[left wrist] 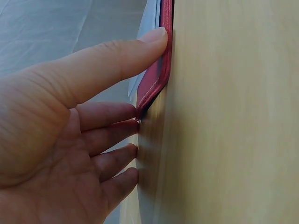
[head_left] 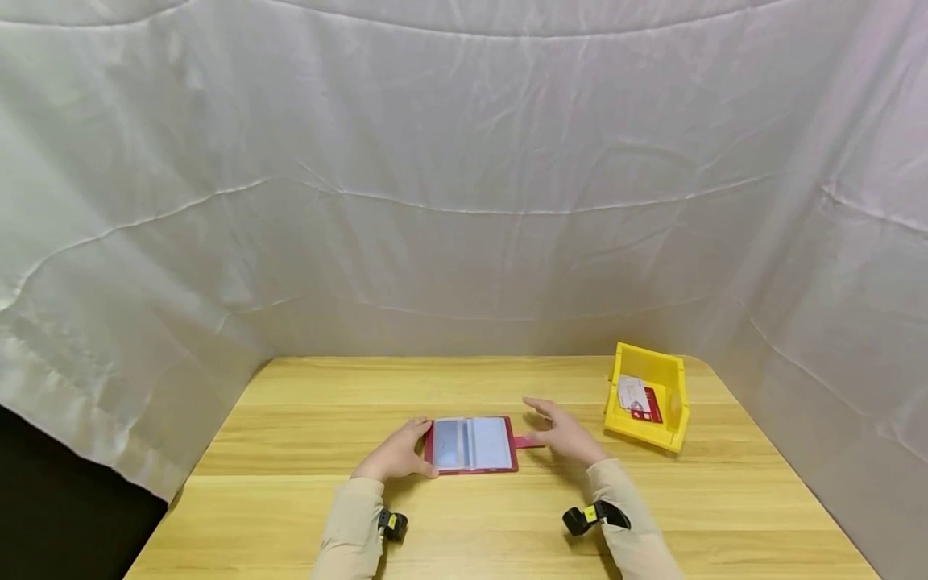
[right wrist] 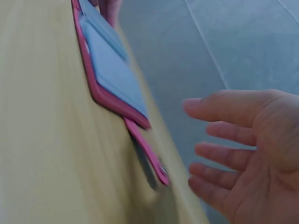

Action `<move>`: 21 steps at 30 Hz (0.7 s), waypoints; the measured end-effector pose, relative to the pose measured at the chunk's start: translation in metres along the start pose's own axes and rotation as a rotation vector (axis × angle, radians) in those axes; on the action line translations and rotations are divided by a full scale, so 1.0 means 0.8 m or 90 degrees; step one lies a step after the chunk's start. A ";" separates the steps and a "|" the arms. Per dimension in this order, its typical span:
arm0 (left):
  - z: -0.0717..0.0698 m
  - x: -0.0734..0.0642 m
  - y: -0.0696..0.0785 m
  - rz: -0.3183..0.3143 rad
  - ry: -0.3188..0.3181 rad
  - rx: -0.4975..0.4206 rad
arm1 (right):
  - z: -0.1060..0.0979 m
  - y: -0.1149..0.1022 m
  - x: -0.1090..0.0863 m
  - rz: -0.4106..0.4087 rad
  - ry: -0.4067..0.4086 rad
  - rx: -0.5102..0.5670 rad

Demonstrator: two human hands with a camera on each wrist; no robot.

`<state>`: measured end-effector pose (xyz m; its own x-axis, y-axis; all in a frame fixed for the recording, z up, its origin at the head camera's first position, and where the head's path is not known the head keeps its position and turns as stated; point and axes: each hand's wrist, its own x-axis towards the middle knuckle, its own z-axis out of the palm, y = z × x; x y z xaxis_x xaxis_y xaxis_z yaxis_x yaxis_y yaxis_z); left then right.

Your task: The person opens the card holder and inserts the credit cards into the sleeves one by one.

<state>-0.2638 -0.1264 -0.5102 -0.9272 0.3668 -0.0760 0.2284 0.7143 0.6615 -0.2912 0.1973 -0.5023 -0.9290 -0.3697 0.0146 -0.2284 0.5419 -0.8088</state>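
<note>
An opened red card holder with clear plastic sleeves lies flat on the table, its pink snap strap sticking out to the right. My left hand holds its left end, the thumb against the near edge and a fingertip at the far corner. The other left fingers rest beside it, down at the tabletop. Just off the strap, my right hand hovers with fingers spread and nothing in them. The strap's metal snap shows in the right wrist view.
A yellow bin stands at the back right of the wooden table. Inside it lie a white card and a red card. Pale grey cloth hangs around the table's back and sides.
</note>
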 end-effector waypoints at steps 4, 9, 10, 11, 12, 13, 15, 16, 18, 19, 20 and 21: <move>-0.001 0.000 -0.001 -0.003 -0.002 0.000 | -0.026 0.001 -0.004 -0.003 0.068 0.030; -0.005 -0.002 -0.002 0.002 0.000 -0.008 | -0.066 0.006 -0.007 -0.022 0.155 0.061; -0.005 -0.003 -0.003 0.005 0.002 -0.008 | -0.074 0.008 -0.008 -0.026 0.173 0.060; -0.005 -0.003 -0.003 0.007 0.002 -0.007 | -0.082 0.010 -0.009 -0.026 0.191 0.054; -0.005 -0.004 -0.003 0.008 0.002 -0.005 | -0.090 0.012 -0.010 -0.025 0.212 0.051; -0.005 -0.004 -0.003 0.008 0.002 -0.002 | -0.097 0.014 -0.011 -0.019 0.231 0.050; -0.005 -0.004 -0.003 0.008 0.003 0.004 | -0.111 0.018 -0.013 0.001 0.268 0.058; -0.004 -0.004 -0.003 0.007 0.003 0.005 | -0.117 0.021 -0.014 0.014 0.285 0.063; -0.004 -0.005 -0.003 0.005 0.002 0.005 | -0.129 0.025 -0.015 0.042 0.320 0.079; -0.004 -0.005 -0.003 0.005 0.003 0.004 | -0.134 0.027 -0.016 0.060 0.336 0.087; -0.004 -0.005 -0.003 0.005 0.003 0.003 | -0.139 0.029 -0.016 0.078 0.350 0.092; -0.004 -0.005 -0.003 0.004 0.003 0.000 | -0.144 0.030 -0.017 0.096 0.358 0.097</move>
<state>-0.2613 -0.1314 -0.5092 -0.9270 0.3688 -0.0684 0.2345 0.7123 0.6616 -0.3179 0.3021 -0.4546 -0.9689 0.1816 0.1683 -0.0761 0.4284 -0.9004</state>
